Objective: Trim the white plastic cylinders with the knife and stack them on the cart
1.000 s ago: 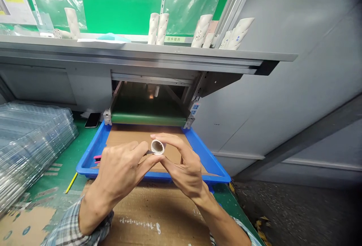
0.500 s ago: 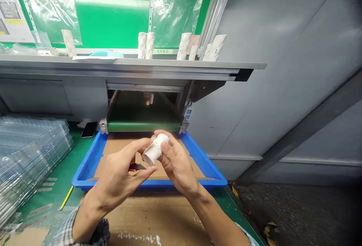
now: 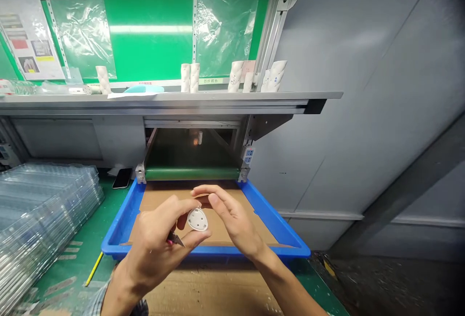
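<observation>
The white tube (image 3: 198, 219) is in your left hand (image 3: 152, 241), over the blue tray (image 3: 261, 253), its end face turned toward you and showing several small holes. Your left grip is clamped on it, index finger at the tube's 12 o'clock and thumb at its 5. The same hand carries a tool (image 3: 177, 240) against the palm, its dark point aimed at 4 o'clock.

Your right hand (image 3: 238, 224) stands at 3 o'clock from the tube, its grip apart, index finger and thumb stretched toward 10; whether the fingers behind touch the tube is hidden. Your forearms come in from 7 and 5 o'clock.

Cardboard (image 3: 254, 229) lines the tray. At 12 is the green belt (image 3: 192, 173); at 10, a phone (image 3: 122, 178) on the green counter (image 3: 82, 238); at 9, stacked clear trays (image 3: 51, 204); at 8, a yellow stick (image 3: 94, 268).

Higher, at 12, the label (image 3: 210, 81) by the shelf (image 3: 218, 96) reads "首件报告". A red-lettered strip (image 3: 146, 83) at 11 is too small to read, as is the blue mark on a tube at 1. The sheet (image 3: 34, 35) at 10 shows photos and yellow and red blocks.
</observation>
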{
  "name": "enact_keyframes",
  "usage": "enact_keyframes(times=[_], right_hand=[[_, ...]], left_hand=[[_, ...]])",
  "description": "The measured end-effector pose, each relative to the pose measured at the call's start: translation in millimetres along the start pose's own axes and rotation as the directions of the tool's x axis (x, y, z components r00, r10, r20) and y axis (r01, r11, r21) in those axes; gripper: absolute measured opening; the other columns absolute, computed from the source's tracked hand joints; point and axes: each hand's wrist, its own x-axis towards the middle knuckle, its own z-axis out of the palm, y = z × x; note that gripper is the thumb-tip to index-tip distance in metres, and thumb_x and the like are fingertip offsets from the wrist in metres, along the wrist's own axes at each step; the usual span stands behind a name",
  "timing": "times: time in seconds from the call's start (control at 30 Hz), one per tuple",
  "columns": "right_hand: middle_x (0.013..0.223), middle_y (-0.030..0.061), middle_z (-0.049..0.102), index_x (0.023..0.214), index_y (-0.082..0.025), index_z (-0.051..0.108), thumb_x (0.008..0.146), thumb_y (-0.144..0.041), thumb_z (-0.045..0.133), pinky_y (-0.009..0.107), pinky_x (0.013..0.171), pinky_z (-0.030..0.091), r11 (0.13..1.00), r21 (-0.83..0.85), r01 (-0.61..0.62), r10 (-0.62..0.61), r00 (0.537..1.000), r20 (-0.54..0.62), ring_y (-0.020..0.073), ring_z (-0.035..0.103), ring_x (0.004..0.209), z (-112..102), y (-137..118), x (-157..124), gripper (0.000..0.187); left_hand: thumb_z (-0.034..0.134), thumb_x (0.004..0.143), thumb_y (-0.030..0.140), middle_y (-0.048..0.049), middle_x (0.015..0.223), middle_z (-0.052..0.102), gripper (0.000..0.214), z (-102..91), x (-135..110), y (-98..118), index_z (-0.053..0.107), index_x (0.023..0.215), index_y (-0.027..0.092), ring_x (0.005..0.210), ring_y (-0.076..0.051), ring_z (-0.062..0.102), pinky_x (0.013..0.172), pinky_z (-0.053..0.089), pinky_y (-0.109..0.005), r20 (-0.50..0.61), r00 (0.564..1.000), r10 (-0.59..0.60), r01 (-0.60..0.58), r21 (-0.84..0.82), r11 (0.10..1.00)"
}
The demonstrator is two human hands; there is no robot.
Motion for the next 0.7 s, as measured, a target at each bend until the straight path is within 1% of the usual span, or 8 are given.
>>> enact_keyframes(times=[0.1,0.2,0.3,0.43,0.53,0.6,0.67,0.7], right_hand=[[0.12,0.0069,0.075,0.118,-0.024,0.072,0.106,-0.055,0.061,0.036,0.099,0.061,1.0,-0.017,0.027,-0.028,0.999,-0.04,0.0207,0.076,0.104,-10,-5,3,0.035],[0.118,0.0066,0.076,0.117,-0.025,0.073,0.104,-0.052,0.065,0.035,0.097,0.063,0.997,-0.056,0.06,-0.064,0.996,-0.069,0.0201,0.077,0.101,-19,-11,2,0.031],[0.116,0.0058,0.076,0.116,-0.025,0.073,0.104,-0.05,0.065,0.033,0.095,0.064,0.993,-0.084,0.088,-0.095,0.992,-0.088,0.019,0.078,0.099,-25,-15,1,0.028],[0.113,0.006,0.078,0.114,-0.024,0.074,0.104,-0.047,0.065,0.033,0.093,0.064,0.985,-0.128,0.119,-0.133,0.985,-0.109,0.0192,0.079,0.097,-29,-19,-1,0.027],[0.11,0.0061,0.079,0.113,-0.024,0.074,0.104,-0.047,0.065,0.033,0.093,0.064,0.977,-0.171,0.126,-0.147,0.982,-0.117,0.0196,0.078,0.095,-34,-23,-3,0.026],[0.109,0.0055,0.079,0.111,-0.026,0.075,0.103,-0.048,0.065,0.033,0.093,0.064,0.974,-0.193,0.117,-0.141,0.983,-0.114,0.0198,0.079,0.093,-39,-26,-8,0.026],[0.108,0.0052,0.08,0.112,-0.029,0.076,0.102,-0.051,0.066,0.034,0.094,0.064,0.962,-0.257,0.095,-0.126,0.986,-0.108,0.0205,0.078,0.094,-42,-25,-14,0.027],[0.109,0.0055,0.08,0.114,-0.029,0.076,0.103,-0.052,0.066,0.035,0.095,0.063,0.949,-0.302,0.086,-0.126,0.986,-0.113,0.0209,0.078,0.095,-41,-22,-16,0.028]], left_hand=[[0.071,0.103,0.033,-0.0021,0.088,0.07,0.026,-2.3,0,5,0.063,0.126,0.022,0.069,-0.012,0.062,0.059,0.05,-0.02,0.01,0.999,0.04,-0.04,-0.003,0.999],[0.071,0.103,0.034,-0.0012,0.083,0.069,0.026,-2.3,0,10,0.063,0.124,0.021,0.064,-0.011,0.059,0.055,0.048,-0.02,0.011,0.997,0.07,-0.07,0.024,0.997],[0.071,0.103,0.035,-0.0005,0.08,0.068,0.028,-0.5,-1,13,0.063,0.125,0.02,0.061,-0.011,0.057,0.052,0.046,-0.021,0.014,0.996,0.085,-0.086,0.055,0.995],[0.068,0.104,0.037,0.0,0.08,0.066,0.027,-0.3,1,15,0.063,0.124,0.02,0.064,-0.011,0.06,0.053,0.046,-0.021,0.026,0.994,0.105,-0.108,0.116,0.987],[0.065,0.106,0.041,-0.0006,0.084,0.066,0.026,-2.8,7,18,0.063,0.121,0.02,0.065,-0.011,0.06,0.053,0.045,-0.021,0.026,0.996,0.082,-0.085,0.193,0.978],[0.064,0.106,0.042,-0.0007,0.085,0.067,0.026,-6.5,5,21,0.063,0.119,0.019,0.065,-0.012,0.06,0.054,0.046,-0.023,0.025,0.998,0.057,-0.062,0.245,0.968],[0.065,0.106,0.042,-0.0009,0.086,0.069,0.026,-13.4,-5,26,0.063,0.118,0.019,0.067,-0.012,0.062,0.058,0.048,-0.023,0.036,0.999,0.007,-0.016,0.257,0.966],[0.067,0.105,0.043,-0.0012,0.087,0.07,0.027,-18.1,-15,29,0.063,0.116,0.018,0.069,-0.012,0.063,0.06,0.049,-0.023,0.032,0.999,-0.038,0.029,0.243,0.969]])
